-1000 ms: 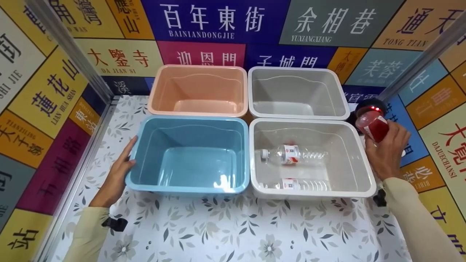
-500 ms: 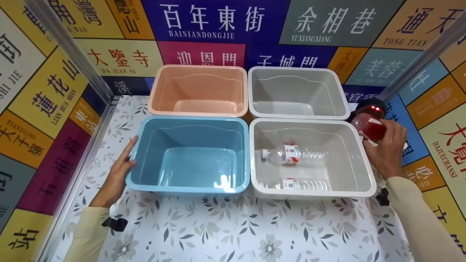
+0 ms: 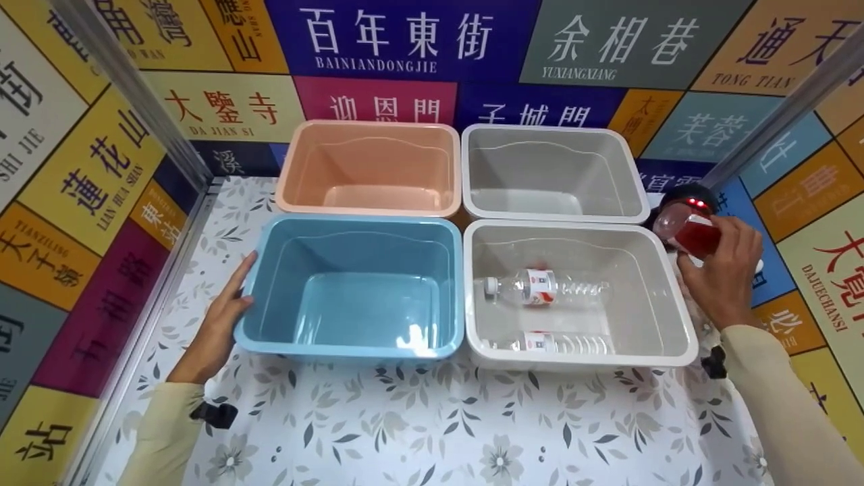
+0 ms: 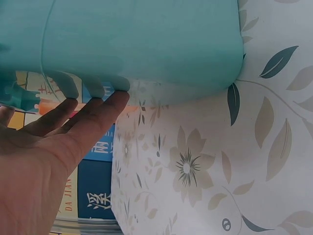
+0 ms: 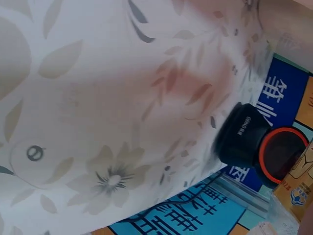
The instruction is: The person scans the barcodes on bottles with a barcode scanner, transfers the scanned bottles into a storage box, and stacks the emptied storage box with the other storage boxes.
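Note:
My right hand (image 3: 727, 273) grips a clear plastic bottle (image 3: 695, 233) with a red label in the head view. The bottle is tilted, its rounded clear end towards a black barcode scanner (image 3: 690, 194) with lit red lights. A gold part of the bottle's label (image 5: 297, 188) shows at the right wrist view's edge, near the scanner head (image 5: 282, 152); the hand is mostly out of that view. The straight fingers of my left hand (image 3: 214, 331) rest against the left side of a blue bin (image 3: 347, 351). In the left wrist view, those fingertips touch the bin's wall (image 4: 146, 44).
Two clear water bottles, one of them this upper bottle (image 3: 540, 287), lie in the white bin (image 3: 580, 361) at front right. Behind stand a peach bin (image 3: 371, 126) and a grey bin (image 3: 547, 128). Sign-printed walls enclose the flower-patterned table (image 3: 405, 432).
My right hand has turned the bottle, so its red label lies more level in front of the scanner, and has shifted slightly. My left hand stays against the blue bin.

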